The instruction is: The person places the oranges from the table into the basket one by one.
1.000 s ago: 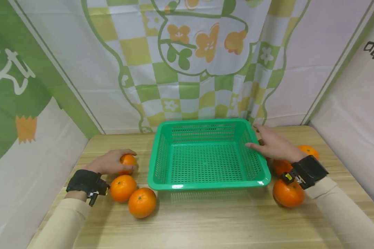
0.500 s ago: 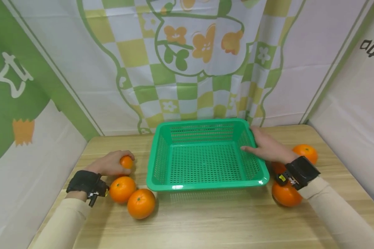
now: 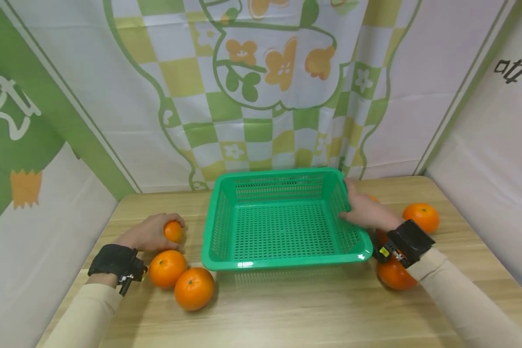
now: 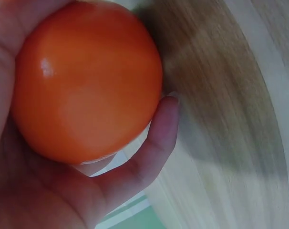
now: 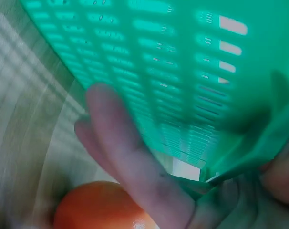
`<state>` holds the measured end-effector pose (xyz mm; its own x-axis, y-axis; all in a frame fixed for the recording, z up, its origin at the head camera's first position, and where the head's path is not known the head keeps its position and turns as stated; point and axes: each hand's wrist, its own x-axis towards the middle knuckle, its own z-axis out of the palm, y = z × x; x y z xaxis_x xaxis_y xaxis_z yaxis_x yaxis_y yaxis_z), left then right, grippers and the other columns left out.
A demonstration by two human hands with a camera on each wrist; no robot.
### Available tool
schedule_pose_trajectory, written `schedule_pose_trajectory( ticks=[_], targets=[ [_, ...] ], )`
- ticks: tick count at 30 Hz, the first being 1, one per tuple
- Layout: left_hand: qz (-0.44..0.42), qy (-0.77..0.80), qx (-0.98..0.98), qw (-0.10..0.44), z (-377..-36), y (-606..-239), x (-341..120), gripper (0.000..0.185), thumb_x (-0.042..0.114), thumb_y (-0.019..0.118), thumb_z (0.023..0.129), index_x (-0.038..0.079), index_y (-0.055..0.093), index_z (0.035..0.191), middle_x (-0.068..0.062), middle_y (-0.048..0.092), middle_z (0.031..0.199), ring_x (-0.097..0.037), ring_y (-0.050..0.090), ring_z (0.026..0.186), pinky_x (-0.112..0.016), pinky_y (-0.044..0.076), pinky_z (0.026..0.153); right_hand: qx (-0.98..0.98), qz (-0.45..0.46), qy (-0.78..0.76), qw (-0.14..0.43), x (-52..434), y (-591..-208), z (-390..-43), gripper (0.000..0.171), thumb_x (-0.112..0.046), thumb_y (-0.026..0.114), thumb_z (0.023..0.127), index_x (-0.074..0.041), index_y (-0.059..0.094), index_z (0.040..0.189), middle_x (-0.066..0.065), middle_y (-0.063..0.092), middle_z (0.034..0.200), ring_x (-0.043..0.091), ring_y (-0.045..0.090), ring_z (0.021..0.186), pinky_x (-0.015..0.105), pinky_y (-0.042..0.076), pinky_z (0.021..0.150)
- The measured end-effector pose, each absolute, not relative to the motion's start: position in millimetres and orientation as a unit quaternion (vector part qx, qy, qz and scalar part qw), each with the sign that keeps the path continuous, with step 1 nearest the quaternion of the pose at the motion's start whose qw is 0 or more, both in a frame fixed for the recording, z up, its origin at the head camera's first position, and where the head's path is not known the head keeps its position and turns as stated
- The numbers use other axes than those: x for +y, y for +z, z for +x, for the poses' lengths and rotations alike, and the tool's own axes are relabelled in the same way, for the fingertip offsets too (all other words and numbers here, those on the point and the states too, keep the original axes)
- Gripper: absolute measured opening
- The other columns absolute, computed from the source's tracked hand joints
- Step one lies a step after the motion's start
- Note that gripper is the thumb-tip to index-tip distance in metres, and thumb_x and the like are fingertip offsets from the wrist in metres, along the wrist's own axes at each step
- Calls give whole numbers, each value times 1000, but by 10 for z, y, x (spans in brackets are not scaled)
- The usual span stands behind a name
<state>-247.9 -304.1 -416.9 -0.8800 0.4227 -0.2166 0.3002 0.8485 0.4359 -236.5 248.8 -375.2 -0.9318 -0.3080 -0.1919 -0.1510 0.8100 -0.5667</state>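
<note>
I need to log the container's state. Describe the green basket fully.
The green basket is a shallow rectangular tray that looks like glossy plastic, with slotted walls, a perforated floor and a rolled rim. It sits flat on the wooden table, holding nothing. The right hand grips its right wall, thumb inside.

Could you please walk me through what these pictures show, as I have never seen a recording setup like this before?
There is no machine here: a person works with bare hands, wearing one camera on the head and one on each wrist. The wide picture is the head view, looking down at a wooden table. The two blurry close-ups come from the wrist cameras. The left hand has an orange in its grip. The right hand holds the right rim of an empty green basket, thumb inside, fingers outside. Two loose oranges lie by the left wrist. Others lie to the right of the basket, partly hidden by that arm.
</note>
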Motion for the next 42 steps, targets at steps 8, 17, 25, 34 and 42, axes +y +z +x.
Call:
schedule_pose_trajectory(
  ticks=[8, 17, 25, 34, 42],
  targets=[
    [187, 200, 950, 147, -2519, -4178, -3030, 61, 38, 91, 78, 10, 64, 126, -10, 70, 113, -22, 62, 95, -35, 53, 81, 938, -86, -297, 157, 2506, -3765, -2380, 108, -10, 64, 98, -2, -22, 163, 42, 62, 120, 27, 72, 79, 37, 64, 67],
    [191, 193, 953, 133, -2554, -4173, -2985, 62, 40, 90, 79, 9, 63, 125, -9, 70, 111, -20, 62, 92, -34, 53, 78, 936, -70, -309, 151, 2530, -3788, -2380, 107, -9, 62, 98, -7, -22, 165, 38, 63, 119, 23, 72, 70, 33, 62, 60],
    [203, 174, 956, 120, -2549, -4171, -2986, 60, 41, 90, 77, 9, 65, 121, -8, 71, 108, -20, 62, 92, -35, 51, 78, 940, -74, -305, 137, 2508, -3793, -2382, 107, -10, 63, 97, -5, -19, 165, 44, 56, 134, 25, 71, 80, 35, 63, 67],
    [210, 180, 953, 124, -2475, -4178, -2996, 55, 31, 91, 75, 10, 66, 119, -7, 71, 108, -18, 61, 91, -34, 50, 77, 940, -65, -308, 134, 2477, -3836, -2373, 107, -10, 64, 97, -6, -18, 166, 45, 51, 142, 29, 70, 87, 38, 63, 72],
    [231, 158, 955, 102, -2474, -4173, -3010, 53, 27, 92, 74, 7, 67, 116, -10, 71, 110, -19, 61, 92, -36, 52, 79, 936, -64, -317, 138, 2458, -3835, -2349, 106, -9, 63, 98, -7, -18, 166, 44, 46, 148, 29, 69, 91, 39, 63, 73]
  ],
)
